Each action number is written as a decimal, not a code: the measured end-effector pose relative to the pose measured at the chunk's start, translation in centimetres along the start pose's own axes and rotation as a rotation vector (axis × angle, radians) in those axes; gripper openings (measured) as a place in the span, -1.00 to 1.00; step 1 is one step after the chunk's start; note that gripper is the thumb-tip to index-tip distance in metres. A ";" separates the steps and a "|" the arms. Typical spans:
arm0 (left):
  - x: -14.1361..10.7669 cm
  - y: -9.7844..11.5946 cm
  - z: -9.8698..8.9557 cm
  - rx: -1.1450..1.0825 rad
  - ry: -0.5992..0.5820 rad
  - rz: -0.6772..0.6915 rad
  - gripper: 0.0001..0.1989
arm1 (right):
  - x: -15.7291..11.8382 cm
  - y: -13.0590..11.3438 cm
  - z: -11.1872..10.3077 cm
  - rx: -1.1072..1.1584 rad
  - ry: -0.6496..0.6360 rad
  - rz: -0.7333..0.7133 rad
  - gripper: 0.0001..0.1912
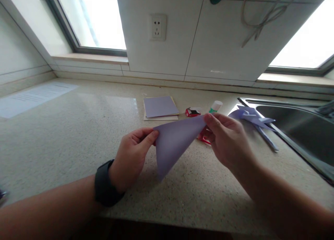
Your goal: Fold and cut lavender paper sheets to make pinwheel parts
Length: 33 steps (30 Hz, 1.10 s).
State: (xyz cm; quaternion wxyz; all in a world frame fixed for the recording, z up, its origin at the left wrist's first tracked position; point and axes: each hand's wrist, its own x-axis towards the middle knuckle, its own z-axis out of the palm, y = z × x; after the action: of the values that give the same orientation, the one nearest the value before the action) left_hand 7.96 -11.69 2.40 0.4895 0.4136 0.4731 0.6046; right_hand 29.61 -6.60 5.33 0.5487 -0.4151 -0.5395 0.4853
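Note:
A sheet of purple paper (176, 141), shaped like a triangle, is held up above the counter between my two hands. My left hand (134, 153) pinches its left corner between thumb and fingers. At the upper right corner, my right hand (228, 137) pinches the paper the same way. The lower point of the triangle hangs down toward the counter. Behind the paper and my right fingers show the red handles of what look like scissors (205, 137), mostly hidden. A stack of purple and pale paper squares (160, 107) lies beyond my left hand.
Past my right hand stand a glue stick (215, 106) and a small red box (192, 112). A purple paper pinwheel (250, 116) on a stick lies beside the steel sink (294, 128). A printed sheet (33, 97) rests at the far left of the speckled counter (65, 142).

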 end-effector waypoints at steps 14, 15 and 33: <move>-0.1 0.1 0.2 -0.091 -0.059 -0.064 -0.84 | -0.5 1.4 0.7 -0.162 -0.115 0.029 -0.73; -0.1 0.1 0.2 -0.092 -0.059 -0.067 -0.84 | -0.5 1.4 0.7 -0.177 -0.111 0.020 -0.73; -0.1 0.3 -0.2 0.048 -0.422 -0.197 -0.70 | 0.2 0.3 -0.3 -0.270 -0.260 0.069 -0.73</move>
State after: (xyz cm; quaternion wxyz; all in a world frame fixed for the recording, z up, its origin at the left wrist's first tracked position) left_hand 7.77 -11.87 2.63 0.6244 0.4942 0.4123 0.4426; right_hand 29.91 -6.29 5.05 0.3968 -0.4372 -0.6515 0.4764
